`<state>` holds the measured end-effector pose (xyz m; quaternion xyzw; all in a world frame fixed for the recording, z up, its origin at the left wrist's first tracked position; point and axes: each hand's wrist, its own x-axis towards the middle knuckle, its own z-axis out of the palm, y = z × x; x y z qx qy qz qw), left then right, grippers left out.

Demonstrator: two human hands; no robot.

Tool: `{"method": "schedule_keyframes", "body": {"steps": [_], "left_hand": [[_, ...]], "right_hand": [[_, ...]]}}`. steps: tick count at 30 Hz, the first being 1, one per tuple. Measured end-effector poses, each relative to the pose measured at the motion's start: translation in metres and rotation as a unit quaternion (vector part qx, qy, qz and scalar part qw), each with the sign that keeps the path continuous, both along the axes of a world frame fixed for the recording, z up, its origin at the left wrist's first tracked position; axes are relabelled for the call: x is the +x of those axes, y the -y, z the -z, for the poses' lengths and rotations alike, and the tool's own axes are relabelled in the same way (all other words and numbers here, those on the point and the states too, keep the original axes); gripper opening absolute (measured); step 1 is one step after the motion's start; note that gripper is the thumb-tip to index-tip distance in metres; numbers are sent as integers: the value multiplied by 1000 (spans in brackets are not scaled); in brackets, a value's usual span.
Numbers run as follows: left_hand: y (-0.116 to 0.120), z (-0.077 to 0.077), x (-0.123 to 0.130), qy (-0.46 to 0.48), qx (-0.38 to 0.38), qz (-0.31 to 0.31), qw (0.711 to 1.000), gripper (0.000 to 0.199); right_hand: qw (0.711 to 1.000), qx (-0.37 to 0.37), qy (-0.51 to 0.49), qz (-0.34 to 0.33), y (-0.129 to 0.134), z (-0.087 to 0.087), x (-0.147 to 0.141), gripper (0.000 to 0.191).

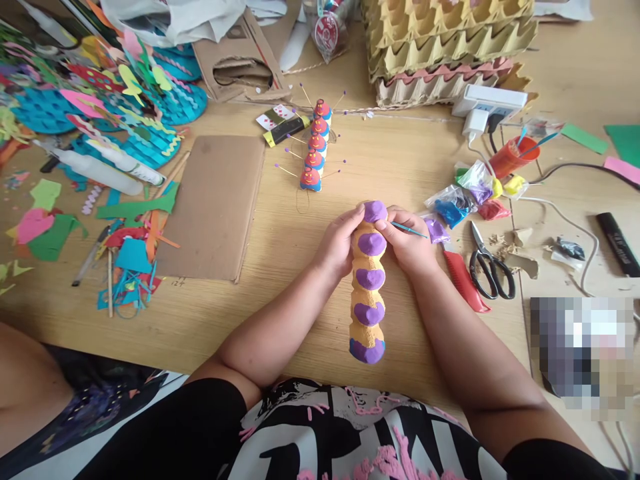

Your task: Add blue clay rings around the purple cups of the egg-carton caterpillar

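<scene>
Five rounded purple caps [371,279], smooth and clay-like, sit in a row along a yellow-orange egg-carton strip [364,296], whose grainy, pulpy surface shows between them; the outline swells at each cap and narrows between. A little blue edges the nearest cap. The strip lies between the person's forearms, in front of the torso and over the wood-grained tabletop [320,333]; whether its underside touches the wood cannot be told. Its long axis runs almost straight away from the person, the far end leaning slightly rightward, the capped side facing up. The left hand [340,241] pinches the far end from the left, its fingers partly hidden. The right hand [413,248] grips that end from the right, thumb near the last cap, a slim blue stick [411,230] jutting from it. Beyond stands a caterpillar-like row [315,160] of red-and-blue lumps with thin, purple-tipped sticks. A flat brown cardboard sheet [217,207] lies to the left, black-handled metal scissors [487,263] to the right, and ridged pulp egg trays [445,53] are stacked at the back
</scene>
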<state>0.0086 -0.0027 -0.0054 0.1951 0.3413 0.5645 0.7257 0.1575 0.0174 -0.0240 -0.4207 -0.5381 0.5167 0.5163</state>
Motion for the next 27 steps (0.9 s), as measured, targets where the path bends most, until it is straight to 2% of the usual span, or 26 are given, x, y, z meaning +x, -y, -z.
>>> {"method": "schedule_keyframes", "body": {"steps": [5,11,15,21,27], "left_hand": [[0,-4,0,6,1,-1,1000,37],[3,-13,2,-12,-10,20,1000,47],[3,-12,1,-12,0,16,1000,34],[3,-11,-1,-37,73,27,996,49],[5,-7,-3,-80,102,36,991,52]], "right_hand": [[996,-47,-69,-14,0,2,-3,51],[971,-135,-196,-6,4,-7,-11,52],[965,-150,-217,-9,5,-10,-11,48],[961,-155,-224,-49,4,-5,-8,55],[957,-173,-224,-64,4,-2,-6,54]]}}
